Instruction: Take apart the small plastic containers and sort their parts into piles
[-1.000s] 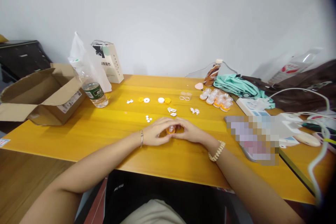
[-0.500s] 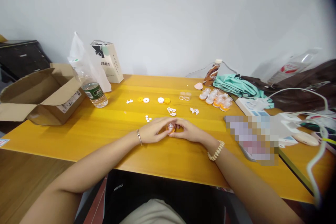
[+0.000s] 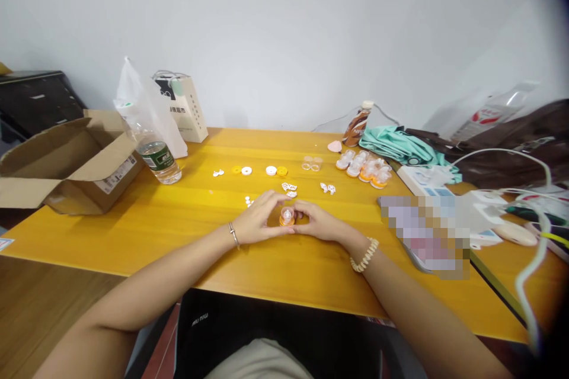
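Observation:
A small round piece with a clear top and an orange base is on or just above the table between my two hands. My left hand is open around its left side, thumb below and fingers arched above, with a gap to the piece. My right hand has its fingertips and thumb closed on the piece's right edge. Just beyond lie white perforated pieces, and small white discs are partly hidden behind my left hand.
Farther back are white and yellow rings, clear cups and several clear-and-orange assemblies. A cardboard box and a water bottle stand left. A blurred-out phone, cables and a power strip lie right.
My left fingers have spread away from the small round piece, uncovering more of it. My right hand has stayed at its side. The camera view has shifted slightly.

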Demonstrator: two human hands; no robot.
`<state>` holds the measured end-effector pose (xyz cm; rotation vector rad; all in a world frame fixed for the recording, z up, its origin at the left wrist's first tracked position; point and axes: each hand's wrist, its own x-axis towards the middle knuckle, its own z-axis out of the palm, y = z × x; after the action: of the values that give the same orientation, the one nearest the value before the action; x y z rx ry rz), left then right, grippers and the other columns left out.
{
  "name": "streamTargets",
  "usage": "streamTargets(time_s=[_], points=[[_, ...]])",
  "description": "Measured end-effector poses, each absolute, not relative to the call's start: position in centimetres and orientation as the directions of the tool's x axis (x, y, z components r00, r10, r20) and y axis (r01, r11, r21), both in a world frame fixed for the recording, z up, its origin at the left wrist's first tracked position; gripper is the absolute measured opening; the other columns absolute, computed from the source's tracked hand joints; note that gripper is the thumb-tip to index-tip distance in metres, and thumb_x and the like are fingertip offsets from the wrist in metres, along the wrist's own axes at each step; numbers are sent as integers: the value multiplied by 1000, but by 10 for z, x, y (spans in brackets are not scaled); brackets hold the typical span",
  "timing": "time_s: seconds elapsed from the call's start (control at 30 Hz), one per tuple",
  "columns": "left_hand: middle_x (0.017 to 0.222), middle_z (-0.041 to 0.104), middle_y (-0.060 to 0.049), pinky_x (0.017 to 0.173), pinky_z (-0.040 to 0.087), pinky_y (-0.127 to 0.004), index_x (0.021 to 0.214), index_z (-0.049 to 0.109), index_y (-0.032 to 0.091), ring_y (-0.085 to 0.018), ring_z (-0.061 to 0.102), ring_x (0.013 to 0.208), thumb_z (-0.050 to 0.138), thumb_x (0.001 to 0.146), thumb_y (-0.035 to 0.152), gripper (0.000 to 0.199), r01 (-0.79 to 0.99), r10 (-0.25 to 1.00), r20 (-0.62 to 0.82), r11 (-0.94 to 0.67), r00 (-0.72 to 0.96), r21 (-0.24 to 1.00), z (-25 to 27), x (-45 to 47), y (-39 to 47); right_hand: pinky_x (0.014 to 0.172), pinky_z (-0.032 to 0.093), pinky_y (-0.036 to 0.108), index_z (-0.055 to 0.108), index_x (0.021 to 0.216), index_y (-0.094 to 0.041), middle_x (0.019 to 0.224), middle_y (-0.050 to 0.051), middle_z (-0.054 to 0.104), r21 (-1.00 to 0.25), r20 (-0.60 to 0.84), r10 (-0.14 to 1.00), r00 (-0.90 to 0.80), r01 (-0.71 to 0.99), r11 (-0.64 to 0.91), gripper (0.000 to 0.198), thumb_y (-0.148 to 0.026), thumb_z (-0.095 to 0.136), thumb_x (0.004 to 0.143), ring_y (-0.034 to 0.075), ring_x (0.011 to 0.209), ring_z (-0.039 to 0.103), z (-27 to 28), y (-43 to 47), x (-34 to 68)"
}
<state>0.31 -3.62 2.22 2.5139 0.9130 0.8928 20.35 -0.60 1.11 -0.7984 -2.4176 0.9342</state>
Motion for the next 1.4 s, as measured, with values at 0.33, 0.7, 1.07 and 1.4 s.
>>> streamTargets(time_s=[0.33, 0.7, 1.07, 1.4], points=[[102, 58, -7, 86, 42, -31, 117, 48, 20, -16, 53, 96, 51, 84, 26, 34, 388, 667, 546, -743, 508, 546, 24, 3, -34, 66, 42, 25, 59, 88, -16, 79, 2, 56, -700, 174, 672, -720, 389, 598, 29, -39, 64, 71, 13, 70, 49, 8, -5, 203], [96, 61, -5, 78, 47, -26, 99, 56, 14, -13, 58, 82, 62, 72, 21, 28, 672, 882, 336, -470, 330, 573, 54, 38, 92, 67, 42, 24, 61, 84, -16, 77, 1, 56, -722, 156, 704, -693, 406, 560, 26, -39, 63, 72, 13, 71, 49, 7, -6, 203], [97, 61, -11, 77, 47, -30, 99, 57, 11, -18, 59, 82, 64, 65, 9, 34, 735, 942, 245, -333, 230, 590, 23, 67, 150, 67, 43, 25, 61, 85, -17, 77, 2, 56, -708, 155, 694, -703, 411, 575, 24, -36, 63, 72, 13, 72, 49, 6, -5, 205], [108, 58, -12, 80, 46, -27, 104, 54, 10, -15, 57, 93, 50, 79, 8, 26, 650, 897, 397, -422, 196, 632, 42, 46, 108, 68, 43, 25, 62, 88, -16, 79, 2, 57, -703, 160, 693, -703, 412, 580, 26, -36, 62, 73, 13, 72, 50, 5, -4, 204]])
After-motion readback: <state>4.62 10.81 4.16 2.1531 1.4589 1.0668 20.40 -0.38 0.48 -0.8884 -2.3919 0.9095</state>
